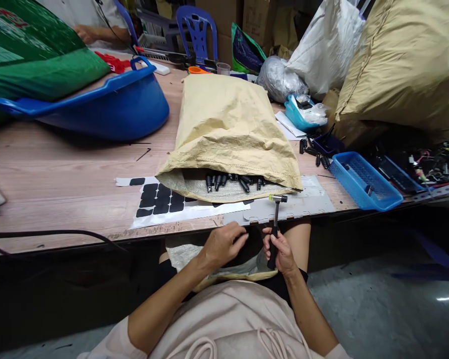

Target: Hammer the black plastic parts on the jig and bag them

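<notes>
My right hand is wrapped around the black handle of a small hammer. The hammer stands upright, its head at the table edge, with a yellowish face on the left and a dark one on the right. My left hand hovers over an opened sack on my lap, fingers curled; whatever they may hold is hidden. In front of me on the table lies a tan woven sack, its mouth facing me. Several black cylindrical parts show inside that mouth.
A sheet of black stickers and a grey board lie partly under the sack. Left is a large blue tub; right, a blue basket. Full sacks crowd the right back. A person's arm shows at far left.
</notes>
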Tool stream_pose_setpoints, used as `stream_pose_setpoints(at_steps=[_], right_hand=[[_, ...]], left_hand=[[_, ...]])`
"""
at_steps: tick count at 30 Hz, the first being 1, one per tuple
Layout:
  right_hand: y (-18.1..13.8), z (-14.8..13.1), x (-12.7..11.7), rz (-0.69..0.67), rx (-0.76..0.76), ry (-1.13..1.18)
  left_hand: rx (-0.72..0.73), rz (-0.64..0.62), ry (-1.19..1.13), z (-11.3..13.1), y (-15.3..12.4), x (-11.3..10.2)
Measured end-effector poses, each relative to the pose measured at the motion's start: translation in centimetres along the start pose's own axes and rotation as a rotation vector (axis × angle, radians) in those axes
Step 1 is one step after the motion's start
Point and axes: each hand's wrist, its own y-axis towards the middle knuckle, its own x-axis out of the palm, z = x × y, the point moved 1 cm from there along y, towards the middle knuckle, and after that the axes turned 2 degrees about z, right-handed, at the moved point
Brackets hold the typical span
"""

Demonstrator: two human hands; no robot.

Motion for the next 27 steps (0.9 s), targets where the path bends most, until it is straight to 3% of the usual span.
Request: stream_pose_setpoints(at_steps=[3,5,9,13,16,19,23,27], right_hand=[[0.0,0.0,0.1,0.002,-0.002,-0.003],[0.0,0.0,0.1,0.004,-0.006,-0.004],[0.1,0.0,0.1,0.006,-0.009,-0.003],[0.1,0.1,0.1,0.004,-0.012,-0.007],[0.0,0.1,0.1,0.009,-0.014,-0.011],[0.0,0.1,0.2,0.012,-0.016,-0.024],[-0.1,0.2,0.5,0.027,-0.029,-0.072],[-0.4,0.2,0.9,0.052,-0.067,-0.132]], left_hand=[[-0.143,0.386,0.144,-0.6,3.8,-4.5],[-0.347,0.500,0.273,-1.6,6.4,-7.0],[-0.667,0.344,0.383,-3.3,9.7,-9.1],[-0.733,0.282,0.385,-3.9,9.7,-9.1],[-0.626,0.364,0.375,-3.7,8.4,-8.9],[-0.340,0.459,0.320,-2.6,7.5,-7.8],[0.024,0.294,0.143,-0.5,7.9,-4.0],[0.113,0.159,0.098,0.2,9.0,-0.5]])
